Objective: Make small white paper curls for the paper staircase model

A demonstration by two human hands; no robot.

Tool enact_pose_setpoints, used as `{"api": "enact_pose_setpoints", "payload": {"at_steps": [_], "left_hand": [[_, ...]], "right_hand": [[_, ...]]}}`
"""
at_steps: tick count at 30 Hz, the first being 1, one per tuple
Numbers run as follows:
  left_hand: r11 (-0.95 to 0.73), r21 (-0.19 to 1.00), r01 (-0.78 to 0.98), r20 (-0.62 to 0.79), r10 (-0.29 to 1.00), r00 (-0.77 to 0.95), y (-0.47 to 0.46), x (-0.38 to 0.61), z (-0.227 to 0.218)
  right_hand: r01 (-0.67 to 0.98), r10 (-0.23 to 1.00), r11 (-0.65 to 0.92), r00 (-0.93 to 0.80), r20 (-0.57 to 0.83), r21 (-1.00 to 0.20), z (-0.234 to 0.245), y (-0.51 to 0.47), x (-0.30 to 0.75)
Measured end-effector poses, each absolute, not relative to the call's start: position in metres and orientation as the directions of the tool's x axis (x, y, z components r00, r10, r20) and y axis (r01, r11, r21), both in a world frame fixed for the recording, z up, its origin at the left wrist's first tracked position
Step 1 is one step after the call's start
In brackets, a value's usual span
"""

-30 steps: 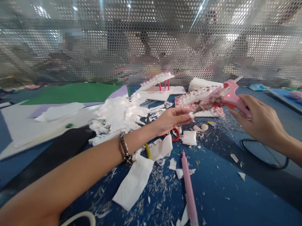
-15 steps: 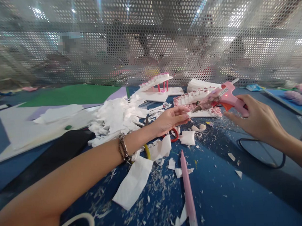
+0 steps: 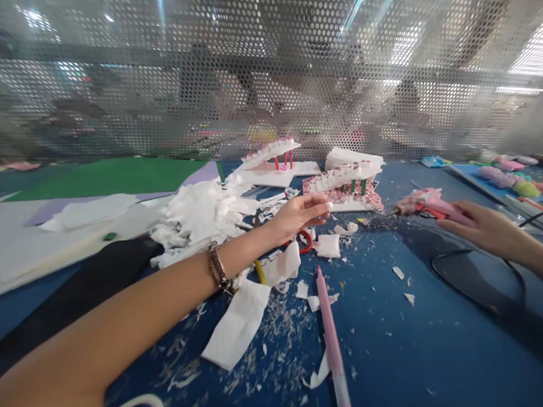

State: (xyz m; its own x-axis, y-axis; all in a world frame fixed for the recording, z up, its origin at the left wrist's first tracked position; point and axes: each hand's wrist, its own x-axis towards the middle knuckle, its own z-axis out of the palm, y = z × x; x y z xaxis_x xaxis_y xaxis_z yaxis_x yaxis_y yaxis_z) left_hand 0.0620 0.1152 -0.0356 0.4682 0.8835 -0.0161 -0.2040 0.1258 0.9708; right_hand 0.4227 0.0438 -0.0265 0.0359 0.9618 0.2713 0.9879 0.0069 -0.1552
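My left hand (image 3: pixel 299 216) reaches over the blue table, its fingertips pinching a tiny white piece (image 3: pixel 329 206) just in front of a small white foam model (image 3: pixel 345 185) trimmed with pink and standing on green posts. My right hand (image 3: pixel 486 230) is low at the right, gripping the handle of a pink glue gun (image 3: pixel 422 203) that lies close to the table, nozzle pointing left. A black cord (image 3: pixel 477 278) loops beneath that hand. A bracelet circles my left wrist.
A second foam model (image 3: pixel 272 158) on red posts stands behind. A heap of white scraps (image 3: pixel 200 215), red-handled scissors (image 3: pixel 305 241), a pink glue stick (image 3: pixel 330 333), green and purple sheets (image 3: pixel 117 174), a black cloth (image 3: pixel 90 283). A perforated metal screen (image 3: pixel 266 72) closes the back.
My right hand has swung the glue gun away from the piece, down and to the right, toward the table. My left hand still pinches the white piece, moved slightly toward the model.
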Motion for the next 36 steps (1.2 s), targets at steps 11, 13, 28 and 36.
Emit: {"api": "enact_pose_setpoints", "payload": {"at_steps": [11, 13, 28, 36], "left_hand": [[-0.289, 0.955, 0.070, 0.210, 0.821, 0.532, 0.136, 0.078, -0.022], [-0.429, 0.895, 0.124, 0.291, 0.770, 0.567, 0.145, 0.086, -0.019], [-0.844, 0.069, 0.532, 0.432, 0.506, 0.746, 0.176, 0.126, -0.022], [-0.855, -0.044, 0.516, 0.393, 0.460, 0.796, 0.177, 0.141, -0.023]], "right_hand": [[0.983, 0.958, 0.028, -0.078, 0.275, 0.181, 0.033, 0.073, 0.402], [0.967, 0.902, 0.194, -0.242, 0.358, 0.164, 0.045, 0.095, 0.388], [0.768, 0.756, 0.639, -0.637, 0.151, 0.040, 0.030, 0.187, 0.328], [0.803, 0.791, 0.590, -0.596, 0.138, 0.086, 0.030, 0.185, 0.324]]}}
